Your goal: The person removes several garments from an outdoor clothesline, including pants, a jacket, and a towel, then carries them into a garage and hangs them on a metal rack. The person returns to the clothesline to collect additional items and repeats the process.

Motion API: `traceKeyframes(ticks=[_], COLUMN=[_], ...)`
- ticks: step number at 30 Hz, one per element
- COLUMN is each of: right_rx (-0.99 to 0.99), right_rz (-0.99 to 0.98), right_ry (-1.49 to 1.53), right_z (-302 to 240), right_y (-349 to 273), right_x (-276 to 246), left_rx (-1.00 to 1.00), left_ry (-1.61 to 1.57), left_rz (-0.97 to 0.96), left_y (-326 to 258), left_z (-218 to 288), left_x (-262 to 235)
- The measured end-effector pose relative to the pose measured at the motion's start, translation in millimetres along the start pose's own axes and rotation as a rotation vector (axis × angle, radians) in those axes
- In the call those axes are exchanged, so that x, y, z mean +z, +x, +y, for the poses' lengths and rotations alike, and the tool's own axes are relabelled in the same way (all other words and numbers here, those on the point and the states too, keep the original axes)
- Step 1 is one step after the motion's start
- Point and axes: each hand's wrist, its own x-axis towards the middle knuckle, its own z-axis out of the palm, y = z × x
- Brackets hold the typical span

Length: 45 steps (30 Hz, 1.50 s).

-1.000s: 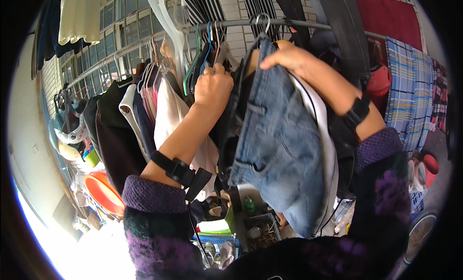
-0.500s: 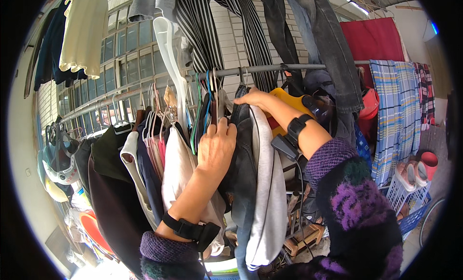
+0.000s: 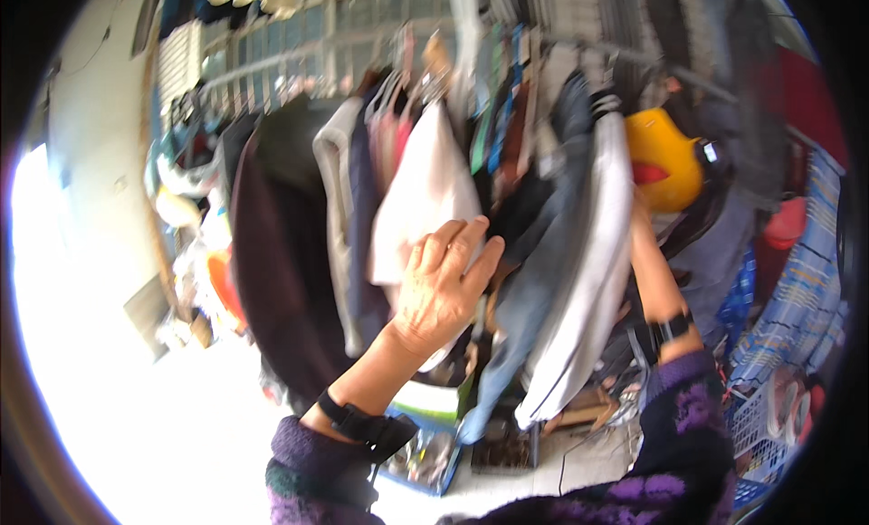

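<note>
A crowded rail of hanging clothes is seen from below, with motion blur over much of it. The left hand [image 3: 441, 290] is raised with its back toward the camera, fingers extended and loosely spread, released rather than clenched; the fingertips are laid against the lower edge of a white garment [image 3: 421, 195] that hangs near the middle of the rail, and nothing is gripped in it. A black wrist strap [image 3: 362, 425] is worn on the left forearm above a purple knitted sleeve [image 3: 308, 475]. Just right of the white garment a blue denim garment [image 3: 534, 281] is hung, and beside that, touching it, a long pale grey-white garment [image 3: 584, 290]. The right forearm is raised behind this pale garment; the right hand is hidden by the cloth, so whether it is clenched or released cannot be told. A black band [image 3: 674, 328] is worn on the right wrist above the other purple sleeve [image 3: 688, 425]. Left of the white garment a dark navy piece and a beige garment [image 3: 337, 226] are hung, and further left a large dark maroon garment [image 3: 276, 262]. A yellow object [image 3: 665, 158] is seen at the right, near the top of the pale garment. A blue checked cloth [image 3: 797, 290] is hung at the far right, and a blue tray [image 3: 425, 453] lies on the floor below the clothes.
</note>
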Motion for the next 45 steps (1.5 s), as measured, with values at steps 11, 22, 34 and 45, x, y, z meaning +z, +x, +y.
traceKeyframes(ticks=[11, 22, 34, 45], right_rx=[1.664, 1.495, 1.299, 1.315], right_rz=[0.134, -1.137, -1.652, -2.250], right_ry=[0.056, 0.180, 0.015, 0.150], right_z=[392.5, 183.5, 87.6, 49.8], right_y=[-516.1, -759.5, -993.1, -1197.7], right_x=[0.2, 707.8, 1174.7, 1593.6], left_rx=[-1.199, -1.717, -2.440, -2.979], left_ry=[-0.274, 0.036, 0.550, 0.631], left_rz=[-1.686, -0.930, -1.226, -0.105], left_y=[-478.3, -565.6, -741.1, -859.8], left_z=[92.7, 2.8, -123.2, -298.7], left_x=[-323.5, -705.3, -1043.9, -1265.3])
